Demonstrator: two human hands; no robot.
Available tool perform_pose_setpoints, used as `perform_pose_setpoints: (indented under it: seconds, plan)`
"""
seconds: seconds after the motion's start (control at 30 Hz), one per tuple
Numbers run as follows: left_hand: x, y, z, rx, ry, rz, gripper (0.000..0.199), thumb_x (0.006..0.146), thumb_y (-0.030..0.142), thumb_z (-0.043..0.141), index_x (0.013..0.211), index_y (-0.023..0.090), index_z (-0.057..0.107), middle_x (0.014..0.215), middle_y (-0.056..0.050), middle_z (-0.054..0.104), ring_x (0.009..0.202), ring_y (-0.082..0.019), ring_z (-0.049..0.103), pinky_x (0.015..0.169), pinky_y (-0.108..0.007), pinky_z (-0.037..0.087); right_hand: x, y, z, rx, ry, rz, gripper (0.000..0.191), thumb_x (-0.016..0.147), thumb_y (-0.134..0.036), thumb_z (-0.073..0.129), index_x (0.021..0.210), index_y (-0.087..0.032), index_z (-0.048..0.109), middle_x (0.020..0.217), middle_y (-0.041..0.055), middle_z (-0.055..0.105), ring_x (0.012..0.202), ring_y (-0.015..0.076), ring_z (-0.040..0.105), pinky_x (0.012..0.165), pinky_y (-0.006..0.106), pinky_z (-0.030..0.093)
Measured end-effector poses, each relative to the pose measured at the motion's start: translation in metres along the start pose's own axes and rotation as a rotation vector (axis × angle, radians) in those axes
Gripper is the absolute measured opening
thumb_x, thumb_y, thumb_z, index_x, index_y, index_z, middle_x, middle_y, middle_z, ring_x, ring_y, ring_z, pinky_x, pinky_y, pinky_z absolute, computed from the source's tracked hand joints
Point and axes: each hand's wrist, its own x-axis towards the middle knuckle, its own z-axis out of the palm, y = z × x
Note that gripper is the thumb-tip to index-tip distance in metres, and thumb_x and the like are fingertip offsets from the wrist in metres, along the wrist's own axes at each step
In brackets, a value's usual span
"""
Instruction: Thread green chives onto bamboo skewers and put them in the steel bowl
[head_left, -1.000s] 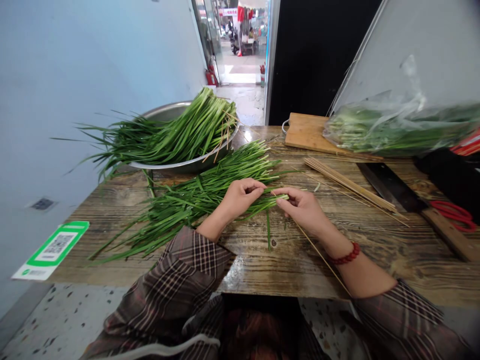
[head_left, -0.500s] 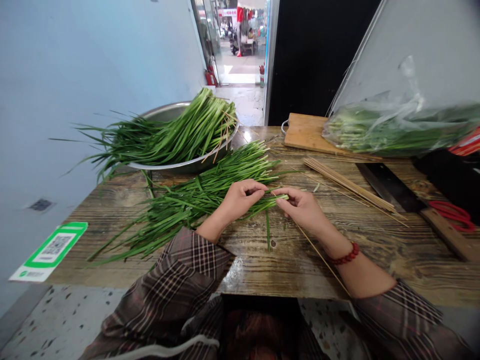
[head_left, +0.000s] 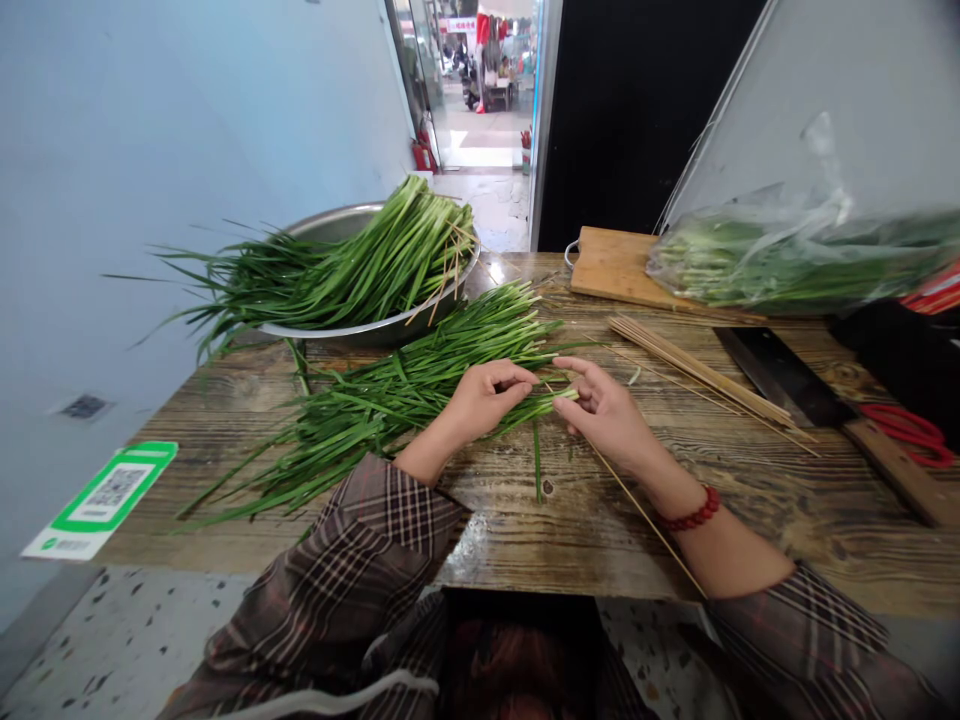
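Note:
My left hand (head_left: pixel 491 400) is closed in a pinch, thumb against index finger, on a few garlic chives near their pale cut ends. Under and behind it spreads a loose pile of garlic chives (head_left: pixel 420 375) on the wooden table. My right hand (head_left: pixel 611 415) faces it from the right, thumb at the pale ends and index finger raised. A thin bamboo skewer (head_left: pixel 645 513) slants beneath the right palm, its point by the chives near my left fingertips; the curled fingers partly hide the grip. One short green leaf (head_left: pixel 537 465) hangs down between the hands.
At the back left stands a metal basin (head_left: pixel 360 332) heaped with skewered chives (head_left: pixel 375 255). To the right lie bamboo skewers (head_left: pixel 697 370), a cleaver (head_left: pixel 787 375) and red-handled scissors (head_left: pixel 911 435). A bagged bunch of greens (head_left: pixel 802 260) rests partly on a cutting board (head_left: pixel 611 262).
My right index finger has lifted and opened away from the thumb and the chive ends. My left hand keeps its pinch, nearly still.

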Motion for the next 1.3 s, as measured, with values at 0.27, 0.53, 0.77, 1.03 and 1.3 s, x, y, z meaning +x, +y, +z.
perform_pose_setpoints:
  seconds: [0.27,0.53,0.77,1.03,1.3]
  plan:
    - [0.000,0.002,0.000,0.026,-0.107,0.114,0.017,0.085,0.021,0.059,0.088,0.015,0.076,0.082,-0.006,0.066,0.078,-0.015,0.061,0.073,-0.026,0.048,0.001,0.006,-0.002,-0.024,-0.043,0.075,0.025,0.077,-0.028,0.062,0.098,-0.020,0.052,0.060,-0.0103,0.043,0.047,0.0079,0.050,0.046,0.022,0.043]
    - [0.006,-0.017,0.002,0.410,-0.020,0.157,0.024,0.085,0.011,0.056,0.103,0.015,0.071,0.105,-0.010,0.069,0.100,-0.022,0.061,0.092,-0.038,0.048,-0.002,0.008,-0.006,-0.100,-0.206,0.099,0.018,0.078,-0.027,0.060,0.091,-0.020,0.050,0.063,-0.0074,0.053,0.049,0.0099,0.059,0.050,0.023,0.044]
    - [0.006,-0.014,0.006,0.802,-0.129,0.089,0.027,0.088,0.025,0.059,0.110,0.015,0.070,0.099,-0.011,0.062,0.094,-0.024,0.054,0.084,-0.038,0.046,-0.003,0.008,-0.005,-0.105,-0.231,0.075,0.017,0.078,-0.028,0.060,0.090,-0.020,0.050,0.066,-0.0066,0.054,0.050,0.0104,0.059,0.050,0.023,0.044]
    - [0.005,-0.009,0.008,0.843,-0.152,0.162,0.009,0.084,0.017,0.057,0.087,0.018,0.066,0.099,-0.008,0.062,0.093,-0.023,0.051,0.078,-0.036,0.041,-0.003,0.006,-0.004,-0.110,-0.206,0.085,0.020,0.077,-0.028,0.059,0.095,-0.020,0.052,0.064,-0.0075,0.052,0.050,0.0106,0.059,0.049,0.023,0.043]
    - [0.002,-0.006,0.002,0.572,-0.006,0.057,0.018,0.083,0.014,0.054,0.097,0.020,0.064,0.089,-0.002,0.069,0.089,-0.020,0.060,0.082,-0.036,0.041,-0.001,0.004,-0.004,-0.158,-0.124,0.106,0.031,0.078,-0.033,0.059,0.104,-0.016,0.063,0.062,-0.0057,0.051,0.049,0.0115,0.059,0.050,0.024,0.043]
